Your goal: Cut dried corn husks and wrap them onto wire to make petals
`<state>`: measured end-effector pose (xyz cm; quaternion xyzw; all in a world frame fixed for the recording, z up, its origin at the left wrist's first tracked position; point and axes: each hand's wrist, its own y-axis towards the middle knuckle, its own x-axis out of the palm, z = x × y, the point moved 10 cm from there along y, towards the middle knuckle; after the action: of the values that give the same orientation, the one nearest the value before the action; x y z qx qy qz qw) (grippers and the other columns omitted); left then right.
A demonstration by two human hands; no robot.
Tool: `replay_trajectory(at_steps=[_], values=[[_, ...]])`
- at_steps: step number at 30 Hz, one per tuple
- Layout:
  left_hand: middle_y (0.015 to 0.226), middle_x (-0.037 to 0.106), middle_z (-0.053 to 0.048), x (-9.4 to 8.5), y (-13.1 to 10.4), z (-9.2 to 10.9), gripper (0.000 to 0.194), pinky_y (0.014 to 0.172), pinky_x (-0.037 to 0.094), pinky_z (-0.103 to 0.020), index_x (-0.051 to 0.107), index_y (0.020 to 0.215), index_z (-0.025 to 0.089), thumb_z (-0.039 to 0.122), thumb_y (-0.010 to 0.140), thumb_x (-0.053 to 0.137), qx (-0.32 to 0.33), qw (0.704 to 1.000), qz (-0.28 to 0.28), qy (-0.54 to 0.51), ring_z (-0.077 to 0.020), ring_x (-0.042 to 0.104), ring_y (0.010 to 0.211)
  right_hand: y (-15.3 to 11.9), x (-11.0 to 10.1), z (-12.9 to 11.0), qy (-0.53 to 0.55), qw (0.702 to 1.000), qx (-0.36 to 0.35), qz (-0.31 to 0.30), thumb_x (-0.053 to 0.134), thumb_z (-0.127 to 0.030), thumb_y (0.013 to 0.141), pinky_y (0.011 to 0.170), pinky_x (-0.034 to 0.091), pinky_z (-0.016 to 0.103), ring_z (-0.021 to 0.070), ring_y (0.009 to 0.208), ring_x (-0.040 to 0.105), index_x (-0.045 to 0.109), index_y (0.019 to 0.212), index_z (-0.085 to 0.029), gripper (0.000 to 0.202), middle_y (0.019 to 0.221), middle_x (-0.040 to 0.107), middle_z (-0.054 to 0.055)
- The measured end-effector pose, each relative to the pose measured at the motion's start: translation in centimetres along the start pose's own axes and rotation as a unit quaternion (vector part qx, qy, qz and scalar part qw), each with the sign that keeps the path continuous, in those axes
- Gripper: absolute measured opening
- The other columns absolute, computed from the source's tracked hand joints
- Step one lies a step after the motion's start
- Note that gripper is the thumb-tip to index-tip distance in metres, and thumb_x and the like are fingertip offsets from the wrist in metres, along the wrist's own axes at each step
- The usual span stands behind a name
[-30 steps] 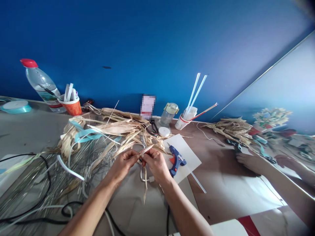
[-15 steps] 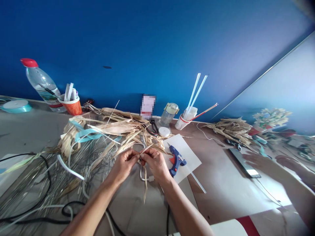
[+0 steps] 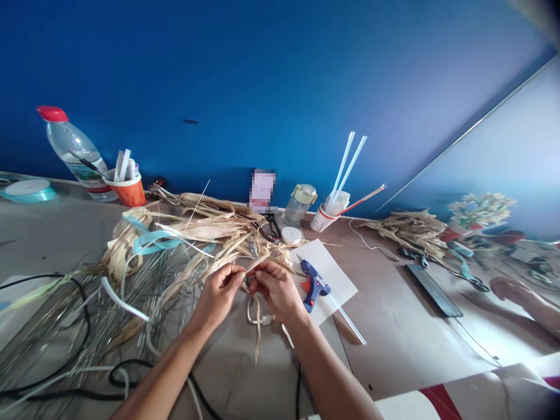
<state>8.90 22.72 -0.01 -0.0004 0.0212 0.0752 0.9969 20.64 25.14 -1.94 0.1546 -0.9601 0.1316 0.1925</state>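
Observation:
My left hand (image 3: pixel 223 290) and my right hand (image 3: pixel 273 287) are close together over the table, fingertips almost meeting. A pale strip of dried husk (image 3: pixel 258 263) runs between them, pinched by both. From below my right hand a narrow husk piece (image 3: pixel 257 335) hangs down. Behind my hands lies a loose heap of dried husks (image 3: pixel 219 228) with a light blue ribbon (image 3: pixel 157 240). A blue glue gun (image 3: pixel 315 284) rests on a white sheet (image 3: pixel 345 286) to the right of my right hand.
Thin wires (image 3: pixel 118 303) and black cables (image 3: pixel 56 394) spread at the left. A bottle (image 3: pixel 76 146), an orange cup (image 3: pixel 131 189), a jar (image 3: pixel 300 204) and a white cup (image 3: pixel 324 219) line the wall. At the right are a phone (image 3: pixel 433 290) and another person's hand (image 3: pixel 516 291).
My hands have moved only slightly, with the left fingertips shifted a little left. At the right, the other person's arm reaching near the phone has drawn back.

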Motion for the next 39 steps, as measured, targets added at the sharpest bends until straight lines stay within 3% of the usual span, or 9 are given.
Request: replay_trajectory(at_steps=[6,9,14,24,33,39], values=[[0.050,0.040,0.006,0.4,0.0,-1.6,0.013,0.046,0.023,-0.023,0.066,0.074,0.019,0.031,0.074,0.060,-0.056,0.997,-0.014,-0.049,-0.0104,0.032,0.048,-0.1,-2.4,-1.6,0.022,0.995,-0.044,0.086,0.058,-0.018,0.064,0.043,0.032,0.019,0.0056,0.042,0.044,0.061,0.075,-0.017,0.012,0.066,0.064,-0.001],[0.049,0.039,0.007,0.8,0.1,-2.1,0.012,0.046,0.022,-0.022,0.065,0.075,0.019,0.029,0.075,0.058,-0.073,0.994,-0.029,-0.079,-0.0096,0.031,0.048,-0.1,-2.4,-1.9,-0.023,0.995,-0.060,0.078,0.056,-0.019,0.067,0.043,0.029,0.019,0.0056,0.041,0.042,0.060,0.074,-0.017,0.008,0.061,0.062,-0.002],[0.050,0.046,0.006,1.3,0.1,-2.1,0.012,0.048,0.027,-0.022,0.065,0.076,0.019,0.029,0.075,0.060,-0.078,0.992,-0.046,-0.091,-0.0096,0.037,0.049,0.2,-1.5,-1.1,-0.076,0.994,-0.067,0.030,0.062,-0.029,0.074,0.046,0.029,0.020,0.0052,0.044,0.040,0.065,0.081,-0.016,0.015,0.064,0.060,-0.002],[0.057,0.057,0.004,1.9,-0.1,-2.4,0.015,0.051,0.037,-0.021,0.064,0.076,0.017,0.031,0.072,0.067,-0.108,0.974,-0.057,-0.189,-0.0092,0.048,0.051,-0.4,-0.8,-2.2,-0.152,0.983,-0.094,0.028,0.063,-0.025,0.074,0.067,0.042,0.025,0.0120,0.068,0.055,0.069,0.088,-0.017,0.017,0.076,0.066,0.001],[0.068,0.069,-0.002,2.3,-0.2,-3.0,0.021,0.057,0.043,-0.024,0.065,0.082,0.015,0.030,0.068,0.071,-0.129,0.965,-0.063,-0.220,-0.0120,0.059,0.057,-0.9,-0.7,-2.6,-0.204,0.971,-0.114,0.060,0.056,-0.023,0.076,0.062,0.046,0.025,0.0132,0.065,0.057,0.064,0.090,-0.016,0.018,0.075,0.065,0.002],[0.067,0.069,-0.001,1.7,0.0,-3.3,0.024,0.058,0.044,-0.024,0.064,0.081,0.015,0.032,0.067,0.074,-0.130,0.965,-0.038,-0.223,-0.0117,0.060,0.056,-1.4,-2.6,-4.1,-0.180,0.957,-0.161,0.161,0.050,-0.020,0.077,0.044,0.039,0.021,0.0077,0.045,0.045,0.056,0.096,-0.017,0.021,0.079,0.067,0.001]])
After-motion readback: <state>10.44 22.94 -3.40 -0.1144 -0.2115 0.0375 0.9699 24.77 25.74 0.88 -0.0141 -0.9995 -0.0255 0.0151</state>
